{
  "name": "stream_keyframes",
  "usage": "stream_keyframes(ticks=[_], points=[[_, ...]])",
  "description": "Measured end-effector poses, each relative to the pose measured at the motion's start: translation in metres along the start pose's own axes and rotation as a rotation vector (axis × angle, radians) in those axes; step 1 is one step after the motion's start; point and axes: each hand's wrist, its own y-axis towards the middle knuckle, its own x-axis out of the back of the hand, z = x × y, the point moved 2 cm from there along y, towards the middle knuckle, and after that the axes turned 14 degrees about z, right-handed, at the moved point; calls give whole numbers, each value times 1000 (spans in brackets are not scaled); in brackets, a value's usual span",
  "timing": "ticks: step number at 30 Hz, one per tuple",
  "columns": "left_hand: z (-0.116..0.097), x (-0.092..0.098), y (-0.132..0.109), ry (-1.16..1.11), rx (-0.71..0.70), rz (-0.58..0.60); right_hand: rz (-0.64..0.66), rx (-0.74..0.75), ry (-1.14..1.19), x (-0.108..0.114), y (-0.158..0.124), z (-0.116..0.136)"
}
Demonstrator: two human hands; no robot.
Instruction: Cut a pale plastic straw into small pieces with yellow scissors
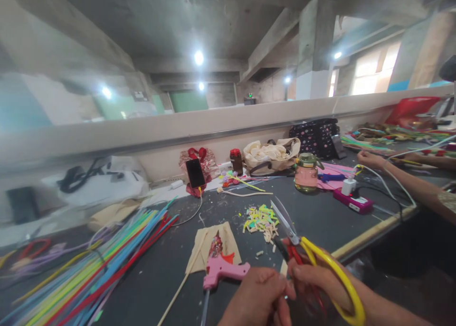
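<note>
My right hand (317, 281) grips scissors (344, 288) with yellow handles. Their blades are parted and point up and away over the table. Beside its fingers shows a red-handled tool with a dark tip (294, 255), partly covered; whether it is held is unclear. Close by on the left, my left hand (254, 293) is closed with its fingers curled in, and what they hold is hidden. A pink glue gun (221, 270) lies just left of that hand on a piece of tan paper (231, 252). Beyond the scissors sits a heap of short yellow, green and beige cut pieces (261, 219).
Bundled coloured stems (117, 255) spread across the left. Behind stand a phone (195, 173) on a cable, a dark red-capped bottle (235, 161) and a jar of liquid (306, 174). A purple power strip (352, 201) lies at right, near another person's hand (370, 160).
</note>
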Motion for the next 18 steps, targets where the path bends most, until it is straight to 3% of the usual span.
stream_keyframes(ticks=[6,13,18], points=[[2,-2,-3,95,23,-28,-3,-13,16,-7,9,-1],[0,-7,-6,227,0,-58,48,86,38,-13,9,0],[2,-8,-5,198,7,-65,35,36,59,-15,9,5]])
